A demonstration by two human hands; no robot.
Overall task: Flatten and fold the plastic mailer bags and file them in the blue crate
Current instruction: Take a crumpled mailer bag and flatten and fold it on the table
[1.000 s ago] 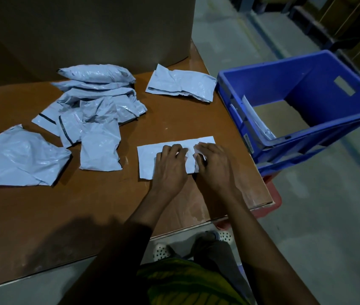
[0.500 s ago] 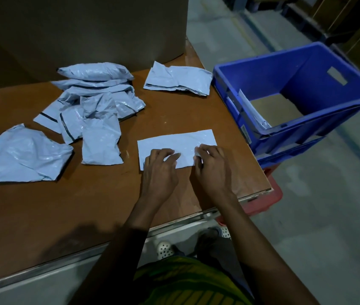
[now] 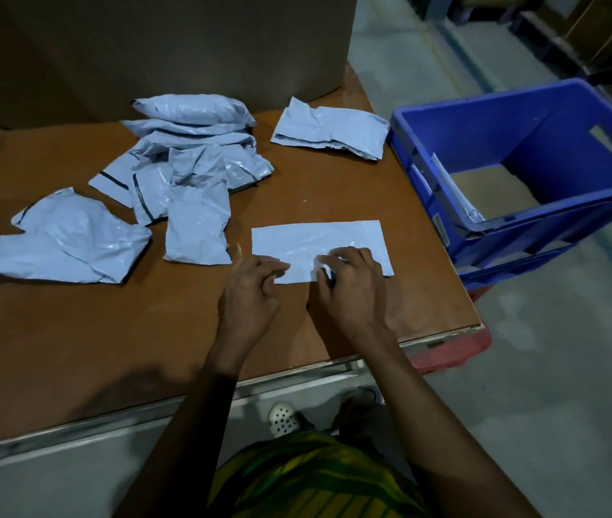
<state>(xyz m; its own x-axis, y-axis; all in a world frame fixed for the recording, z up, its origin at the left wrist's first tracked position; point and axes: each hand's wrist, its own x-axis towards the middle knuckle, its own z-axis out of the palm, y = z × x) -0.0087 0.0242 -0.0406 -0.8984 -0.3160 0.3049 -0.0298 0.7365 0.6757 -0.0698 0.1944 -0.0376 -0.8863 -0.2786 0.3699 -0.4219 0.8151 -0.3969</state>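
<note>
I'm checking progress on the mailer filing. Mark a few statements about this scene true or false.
1. The left hand and the right hand are both at the near edge of the flat mailer. True.
2. The blue crate is empty. False: a filed mailer leans against its table-side wall.
3. The blue crate sits on the table. False: it stands off the table, beyond the right edge.
4. Crumpled mailers lie piled to the left of the flat mailer. True.
</note>
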